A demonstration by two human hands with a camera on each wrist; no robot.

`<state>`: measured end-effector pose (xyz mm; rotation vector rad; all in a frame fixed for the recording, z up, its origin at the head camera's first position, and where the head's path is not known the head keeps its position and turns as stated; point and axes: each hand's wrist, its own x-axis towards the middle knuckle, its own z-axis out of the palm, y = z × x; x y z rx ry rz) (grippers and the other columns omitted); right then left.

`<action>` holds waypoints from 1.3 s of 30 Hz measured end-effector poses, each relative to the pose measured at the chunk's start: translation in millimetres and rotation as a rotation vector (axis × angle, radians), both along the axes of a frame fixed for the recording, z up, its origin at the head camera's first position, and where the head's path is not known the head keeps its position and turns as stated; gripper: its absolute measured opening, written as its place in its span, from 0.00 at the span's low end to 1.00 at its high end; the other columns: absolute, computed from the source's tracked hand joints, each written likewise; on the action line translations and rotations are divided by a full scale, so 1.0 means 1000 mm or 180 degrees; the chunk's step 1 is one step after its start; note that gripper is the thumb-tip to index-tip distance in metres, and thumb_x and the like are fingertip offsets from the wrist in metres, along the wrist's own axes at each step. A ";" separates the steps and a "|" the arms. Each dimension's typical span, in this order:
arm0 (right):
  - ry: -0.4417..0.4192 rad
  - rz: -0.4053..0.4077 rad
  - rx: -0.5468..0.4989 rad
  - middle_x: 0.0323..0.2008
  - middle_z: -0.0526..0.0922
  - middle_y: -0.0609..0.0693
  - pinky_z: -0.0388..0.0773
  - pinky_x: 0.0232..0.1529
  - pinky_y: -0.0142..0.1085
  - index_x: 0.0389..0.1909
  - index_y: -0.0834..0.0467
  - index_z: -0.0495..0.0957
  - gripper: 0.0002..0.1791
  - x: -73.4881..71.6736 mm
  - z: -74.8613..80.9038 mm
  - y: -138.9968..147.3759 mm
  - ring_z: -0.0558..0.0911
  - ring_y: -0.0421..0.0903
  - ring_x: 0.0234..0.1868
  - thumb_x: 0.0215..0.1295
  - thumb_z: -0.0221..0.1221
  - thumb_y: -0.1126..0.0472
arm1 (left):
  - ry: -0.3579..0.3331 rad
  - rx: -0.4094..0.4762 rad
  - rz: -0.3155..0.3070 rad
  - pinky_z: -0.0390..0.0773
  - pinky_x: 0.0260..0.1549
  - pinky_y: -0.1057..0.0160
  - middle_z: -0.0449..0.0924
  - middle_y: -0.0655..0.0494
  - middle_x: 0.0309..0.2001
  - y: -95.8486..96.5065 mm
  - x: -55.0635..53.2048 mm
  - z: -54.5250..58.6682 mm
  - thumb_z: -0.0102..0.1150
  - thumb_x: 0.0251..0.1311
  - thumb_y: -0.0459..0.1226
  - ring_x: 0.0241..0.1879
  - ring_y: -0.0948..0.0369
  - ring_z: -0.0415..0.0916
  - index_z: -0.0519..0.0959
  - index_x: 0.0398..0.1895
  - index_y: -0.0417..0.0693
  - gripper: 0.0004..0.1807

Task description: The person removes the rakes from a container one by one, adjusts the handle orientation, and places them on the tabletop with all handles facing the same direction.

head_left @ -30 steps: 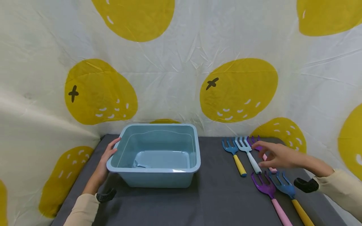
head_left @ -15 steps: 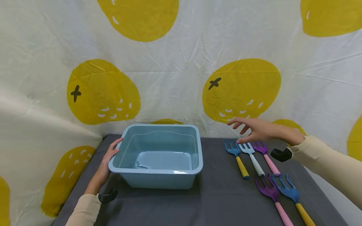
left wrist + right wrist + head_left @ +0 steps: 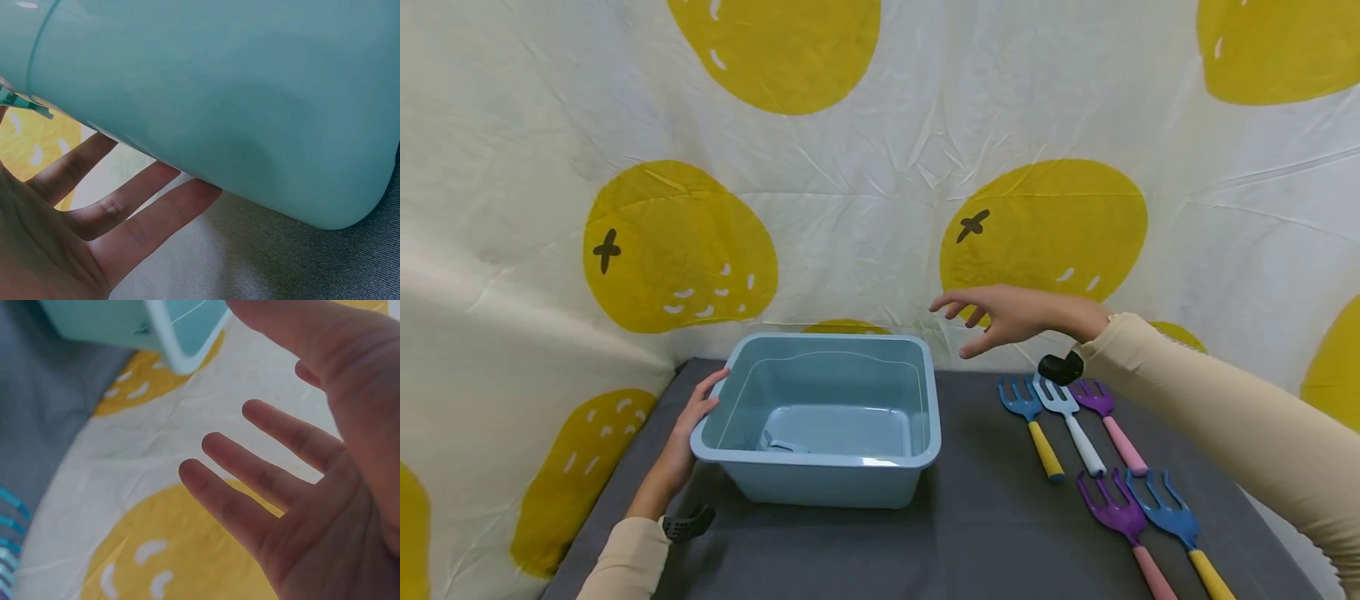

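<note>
A light-blue plastic basin (image 3: 820, 483) stands on the dark cloth, with a small pale-blue hooked shape (image 3: 784, 445) at the inner floor's left. My left hand (image 3: 688, 429) rests on its left rim; in the left wrist view fairly straight fingers (image 3: 156, 225) touch the outer wall. Off to the basin's right, my right hand (image 3: 1011, 315) hovers in the air, fingers spread, holding nothing. Below that arm lie a blue hand fork with yellow handle (image 3: 1041, 450), a pale-blue one with white handle (image 3: 1082, 443) and a purple one with pink handle (image 3: 1123, 443).
Nearer on the right lie another purple hand fork with pink handle (image 3: 1142, 550) and a blue one with yellow handle (image 3: 1183, 533). A white curtain (image 3: 865, 225) with yellow fruit prints hangs behind the dark-covered table (image 3: 985, 533).
My right hand has risen from over the back forks and moved left toward the basin, with nothing in it. The left hand keeps its place on the rim; the view has shifted slightly.
</note>
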<state>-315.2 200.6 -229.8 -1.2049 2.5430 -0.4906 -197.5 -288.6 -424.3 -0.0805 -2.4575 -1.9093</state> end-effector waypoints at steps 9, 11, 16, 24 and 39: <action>-0.0396 0.0203 0.0158 0.69 0.73 0.56 0.81 0.56 0.48 0.77 0.46 0.61 0.43 -0.014 0.003 -0.066 0.78 0.61 0.63 0.64 0.72 0.55 | 0.0015 0.0000 0.0019 0.52 0.67 0.26 0.37 0.48 0.82 -0.001 0.000 0.000 0.33 0.78 0.56 0.73 0.38 0.47 0.49 0.82 0.66 0.32; -0.0456 0.0270 0.0220 0.69 0.72 0.56 0.81 0.56 0.47 0.76 0.44 0.61 0.43 -0.017 0.000 -0.080 0.79 0.60 0.62 0.64 0.71 0.54 | 0.0025 -0.0002 0.0024 0.51 0.67 0.27 0.37 0.48 0.82 -0.001 0.000 0.000 0.33 0.78 0.55 0.73 0.38 0.47 0.49 0.83 0.65 0.32; -0.0508 0.0459 0.0414 0.68 0.74 0.54 0.81 0.55 0.42 0.76 0.41 0.62 0.43 -0.020 -0.012 -0.117 0.83 0.49 0.56 0.63 0.72 0.51 | 0.0034 0.0002 0.0051 0.52 0.67 0.27 0.38 0.49 0.82 -0.002 0.001 0.001 0.33 0.78 0.55 0.73 0.39 0.48 0.49 0.82 0.65 0.32; -0.0660 0.0703 0.0662 0.65 0.77 0.49 0.78 0.57 0.39 0.74 0.39 0.64 0.41 -0.017 -0.042 -0.168 0.82 0.42 0.55 0.62 0.72 0.50 | 0.0000 0.0027 0.0104 0.51 0.67 0.28 0.38 0.49 0.82 0.000 0.005 0.004 0.33 0.78 0.55 0.73 0.39 0.47 0.49 0.82 0.65 0.32; -0.1238 0.0767 0.0941 0.63 0.76 0.52 0.80 0.56 0.47 0.72 0.38 0.62 0.41 -0.007 -0.103 -0.210 0.79 0.45 0.56 0.62 0.73 0.51 | 0.0063 0.0057 0.0063 0.51 0.67 0.28 0.39 0.49 0.82 0.001 0.010 0.001 0.32 0.79 0.54 0.72 0.39 0.48 0.50 0.82 0.65 0.31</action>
